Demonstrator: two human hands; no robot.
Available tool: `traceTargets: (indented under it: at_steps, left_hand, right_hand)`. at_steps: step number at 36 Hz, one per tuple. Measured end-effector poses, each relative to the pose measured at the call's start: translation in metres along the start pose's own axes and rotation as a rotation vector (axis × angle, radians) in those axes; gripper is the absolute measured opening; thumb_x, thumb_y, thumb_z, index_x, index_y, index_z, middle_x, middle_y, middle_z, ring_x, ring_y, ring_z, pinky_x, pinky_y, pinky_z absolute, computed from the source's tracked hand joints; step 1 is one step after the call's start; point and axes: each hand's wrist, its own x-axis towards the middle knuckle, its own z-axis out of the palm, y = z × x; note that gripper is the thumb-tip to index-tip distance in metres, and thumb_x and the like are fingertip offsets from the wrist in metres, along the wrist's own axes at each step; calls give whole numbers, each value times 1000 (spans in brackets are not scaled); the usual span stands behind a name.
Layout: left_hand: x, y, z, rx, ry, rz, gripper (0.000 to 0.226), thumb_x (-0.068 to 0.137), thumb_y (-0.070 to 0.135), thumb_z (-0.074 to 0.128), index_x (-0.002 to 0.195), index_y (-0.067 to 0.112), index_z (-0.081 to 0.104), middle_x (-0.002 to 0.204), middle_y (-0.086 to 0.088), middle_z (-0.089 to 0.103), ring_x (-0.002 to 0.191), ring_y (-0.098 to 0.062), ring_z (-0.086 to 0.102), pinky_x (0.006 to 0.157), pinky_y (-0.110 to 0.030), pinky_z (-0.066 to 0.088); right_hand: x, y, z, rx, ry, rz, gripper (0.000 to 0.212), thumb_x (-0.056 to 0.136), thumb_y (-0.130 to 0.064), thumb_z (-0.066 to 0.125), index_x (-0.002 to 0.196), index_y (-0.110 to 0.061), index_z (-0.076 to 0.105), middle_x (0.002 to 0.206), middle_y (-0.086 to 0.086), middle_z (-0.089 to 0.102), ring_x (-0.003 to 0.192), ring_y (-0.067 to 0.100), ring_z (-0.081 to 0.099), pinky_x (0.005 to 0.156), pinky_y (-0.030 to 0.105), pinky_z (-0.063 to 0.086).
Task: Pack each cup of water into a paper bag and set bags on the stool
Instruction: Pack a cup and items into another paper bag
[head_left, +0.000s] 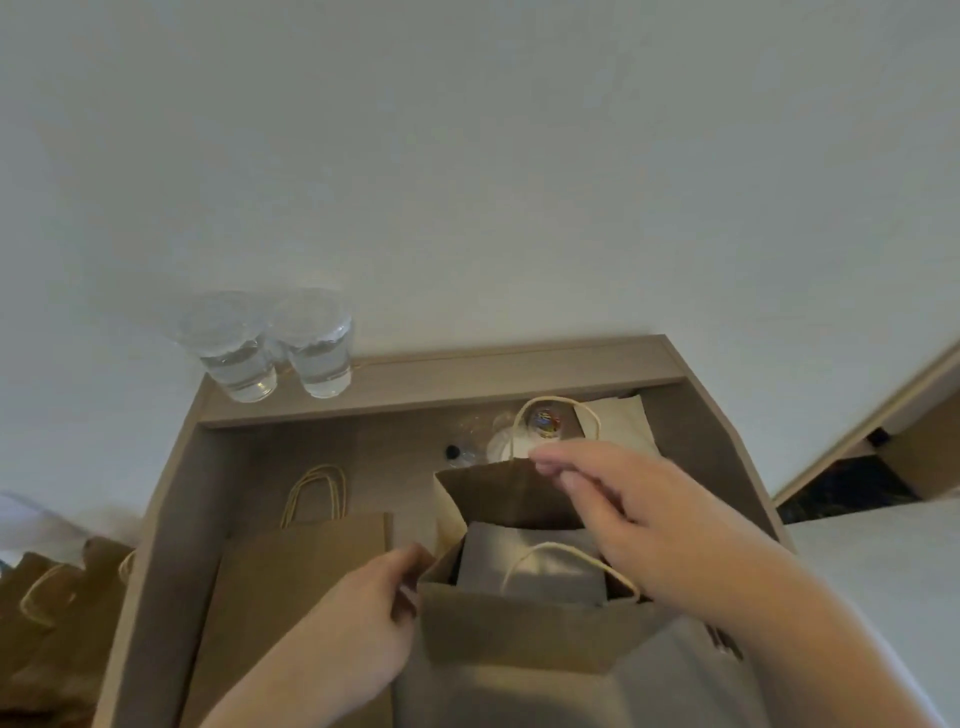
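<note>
An open brown paper bag (519, 629) stands on the brown table (171, 519) right in front of me, its mouth spread wide. My left hand (358, 618) grips the bag's left rim. My right hand (639, 525) pinches the far rim near the rope handle. Two clear lidded cups of water (236, 348), (317, 345) stand side by side on the raised back ledge at the left. A flat folded paper bag (291, 577) lies on the table left of the open one.
More brown paper bags (57, 613) sit low at the far left beyond the table edge. Behind the open bag lie a clear bottle with a dark cap (462, 454), a small colourful item (543, 423) and pale paper (618, 423). A white wall rises behind.
</note>
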Motion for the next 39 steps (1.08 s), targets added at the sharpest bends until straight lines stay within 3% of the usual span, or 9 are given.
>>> traceTargets:
  at_steps: [5,10,13,17,25,28,34,36,39]
  left_hand:
    - [6,-27,16,16,-199,-119,39,79,50,62,99,76,41,109,30,59,97,3,62,84,-15,48]
    - [13,-41,44,-65,-201,-93,71,62,74,79,118,68,36,114,43,47,103,18,48,89,-6,36]
    - [17,-40,58,-97,-39,-88,77,50,81,82,115,63,46,111,38,54,108,13,55,89,-9,43]
    - [22,-35,63,9,100,27,88,55,85,75,132,46,61,128,28,61,126,2,57,104,-20,46]
    - [19,-8,43,-133,204,254,46,66,68,83,105,45,77,116,32,61,117,7,58,100,-18,48]
    - [16,-5,31,-211,279,309,34,68,58,91,99,47,80,123,27,54,119,2,56,103,-26,49]
    - [14,6,17,-260,423,357,43,63,68,89,99,46,81,136,27,57,121,3,60,97,-9,45]
    - [14,12,19,-337,438,334,49,62,67,91,98,39,74,110,17,72,101,-2,69,85,-21,55]
    - [14,19,22,-487,448,292,67,52,58,100,92,28,55,96,6,72,88,-9,70,76,-28,58]
  right_hand:
    - [-49,38,-15,439,430,3,33,93,-21,44,108,-21,74,100,3,73,96,18,69,81,28,55]
    - [-75,112,32,523,59,409,56,87,17,55,104,-33,73,105,-3,75,103,13,72,100,53,57]
    - [-77,134,75,384,-286,493,49,89,-15,71,126,-44,60,119,-22,71,117,-6,64,112,34,52]
    - [-68,133,113,323,-277,445,33,87,-35,75,116,-49,66,115,-23,71,110,-10,64,97,16,54]
    - [-66,118,91,421,-119,487,22,92,-14,75,106,-31,72,98,-14,79,95,0,73,81,15,58]
    - [-69,113,69,441,-17,312,23,93,-18,78,109,-35,76,113,-23,70,110,-1,65,94,17,54]
    - [-59,109,42,296,58,159,36,82,-60,78,116,-62,69,141,-44,41,136,-17,34,110,14,29]
    - [-55,107,41,371,39,176,43,75,-65,77,113,-71,59,131,-46,53,125,-23,46,103,10,38]
    - [-48,110,51,501,136,234,39,70,-57,83,102,-43,64,104,-22,73,103,-1,69,96,30,58]
